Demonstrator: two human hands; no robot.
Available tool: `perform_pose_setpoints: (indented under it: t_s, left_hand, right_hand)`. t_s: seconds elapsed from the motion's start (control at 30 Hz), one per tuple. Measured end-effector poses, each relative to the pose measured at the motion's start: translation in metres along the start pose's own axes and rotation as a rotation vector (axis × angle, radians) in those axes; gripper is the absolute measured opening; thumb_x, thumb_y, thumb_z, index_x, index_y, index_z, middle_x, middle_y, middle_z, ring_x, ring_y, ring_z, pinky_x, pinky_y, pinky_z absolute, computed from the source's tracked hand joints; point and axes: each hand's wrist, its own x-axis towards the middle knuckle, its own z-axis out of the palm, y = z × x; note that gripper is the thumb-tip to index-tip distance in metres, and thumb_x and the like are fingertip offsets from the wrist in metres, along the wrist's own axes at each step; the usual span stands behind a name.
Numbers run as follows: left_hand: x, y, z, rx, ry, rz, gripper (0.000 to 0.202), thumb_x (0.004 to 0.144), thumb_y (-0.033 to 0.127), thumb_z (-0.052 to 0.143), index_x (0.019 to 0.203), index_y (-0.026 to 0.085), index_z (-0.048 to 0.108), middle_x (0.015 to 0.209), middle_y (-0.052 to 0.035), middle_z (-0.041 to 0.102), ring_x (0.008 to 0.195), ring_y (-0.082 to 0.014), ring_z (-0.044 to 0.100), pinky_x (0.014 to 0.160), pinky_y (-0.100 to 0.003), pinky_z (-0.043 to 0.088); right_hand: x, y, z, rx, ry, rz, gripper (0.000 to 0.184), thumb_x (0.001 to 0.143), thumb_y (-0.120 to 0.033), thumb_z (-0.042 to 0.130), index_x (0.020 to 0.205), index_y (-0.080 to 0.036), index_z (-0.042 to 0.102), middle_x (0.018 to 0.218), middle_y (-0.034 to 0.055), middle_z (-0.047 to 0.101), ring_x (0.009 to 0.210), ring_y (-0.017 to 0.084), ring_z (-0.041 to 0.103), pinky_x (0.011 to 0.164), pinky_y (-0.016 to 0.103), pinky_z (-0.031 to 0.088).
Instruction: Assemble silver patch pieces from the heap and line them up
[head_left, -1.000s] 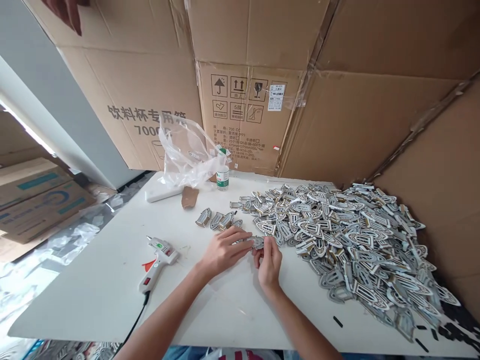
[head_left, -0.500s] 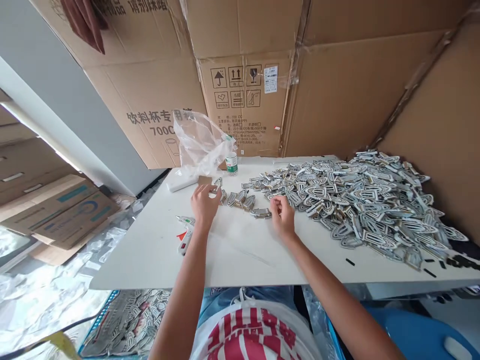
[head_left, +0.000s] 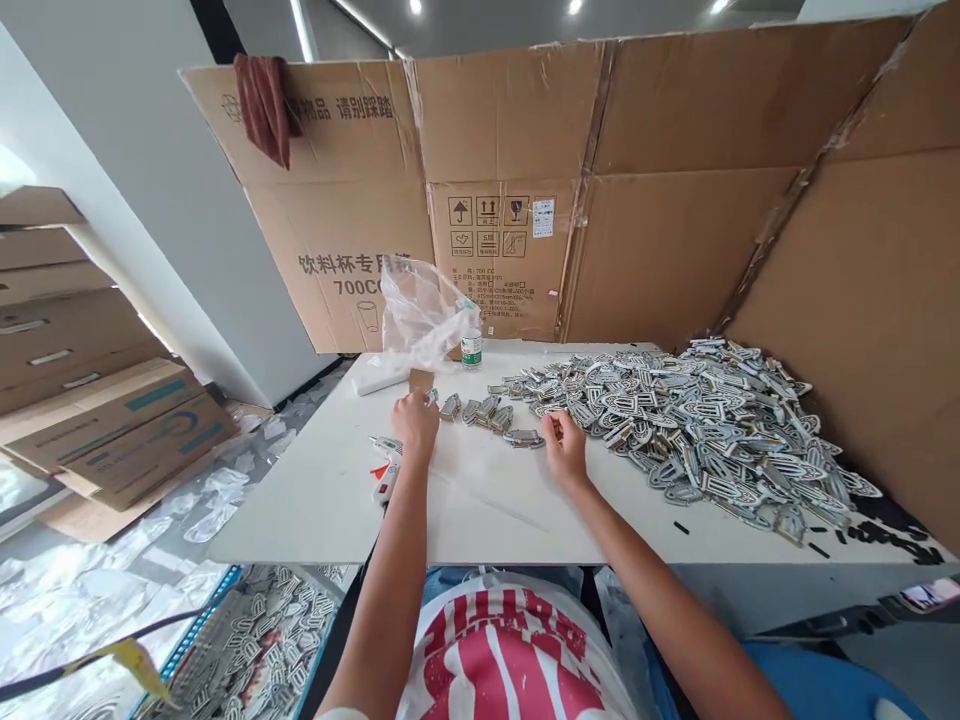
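My left hand (head_left: 416, 425) is closed on a small grey paperclip-shaped piece (head_left: 433, 397), of which only a bit shows past the fingertips. Just right of it, several like pieces (head_left: 487, 411) lie in a short row. A single piece (head_left: 523, 438) rests between this row and my right hand (head_left: 564, 447). That hand's fingers are curled into a pinch beside the heap; whatever they hold is hidden. A large heap of the grey pieces (head_left: 697, 420) covers the table's right side. A white glue gun (head_left: 386, 480) lies beside my left forearm.
A brown card (head_left: 421, 380), a clear plastic bag (head_left: 424, 315) and a green-labelled bottle (head_left: 471, 350) stand behind my left hand. Black strips (head_left: 892, 540) lie at the right edge of the white table (head_left: 315, 510). Cardboard walls (head_left: 502, 120) enclose the back. A blue crate (head_left: 199, 620) of pieces sits below left.
The camera view has tilted up, bringing the ceiling into sight. My left hand has turned slightly and drawn a little back with the piece. My right hand stays near the heap, still pinched.
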Motion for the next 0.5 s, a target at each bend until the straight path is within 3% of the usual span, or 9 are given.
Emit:
perform_pose_setpoints:
  t_s: [0.5]
  left_hand:
    - [-0.008,-0.007,0.011,0.112,-0.139,0.007,0.026,0.095,0.021,0.064,0.114,0.021,0.081,0.115,-0.0156,0.079,0.115,-0.0305,0.071,0.094,-0.036,0.049]
  right_hand:
    - [0.002,0.01,0.007,-0.022,0.034,0.075,0.041,0.103,-0.06,0.055,0.087,-0.023,0.063,0.077,0.0029,0.069,0.066,0.021,0.059,0.067,0.033,0.045]
